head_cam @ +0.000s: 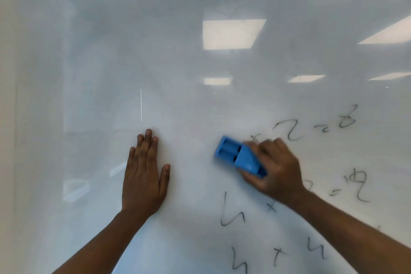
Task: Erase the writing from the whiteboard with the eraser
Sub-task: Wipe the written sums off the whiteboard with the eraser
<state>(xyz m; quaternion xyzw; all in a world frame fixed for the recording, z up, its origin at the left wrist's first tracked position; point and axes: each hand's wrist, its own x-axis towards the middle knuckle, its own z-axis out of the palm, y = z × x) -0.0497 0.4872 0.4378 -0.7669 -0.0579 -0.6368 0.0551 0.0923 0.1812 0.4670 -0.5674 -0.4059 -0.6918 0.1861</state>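
The right hand [274, 168] was clenched around the rear half of a blue plastic block eraser [239, 158], pressing it against the glossy white whiteboard [111, 51]. The eraser's free end pointed toward 10 o'clock from the hand, and both hand and eraser were motion-blurred. The left hand [144, 176] lay flat and released against the board, palm down, fingers together and pointing to 12 o'clock, thumb splayed toward 2 o'clock; it held nothing. It sat at 9 o'clock of the eraser, apart from it.

Dark handwritten marker sums [311, 129] stood on the board around the right hand. One row ran off at 2 o'clock from the hand, a small cross just touching the eraser's upper edge. A second row sat at 4 o'clock, partly hidden behind the wrist. Further rows lay at 6 o'clock, beside the right forearm. The characters were smeared; exact reading was uncertain.

Rectangular ceiling-light reflections [231, 33] showed on the board at 12 o'clock of the eraser.
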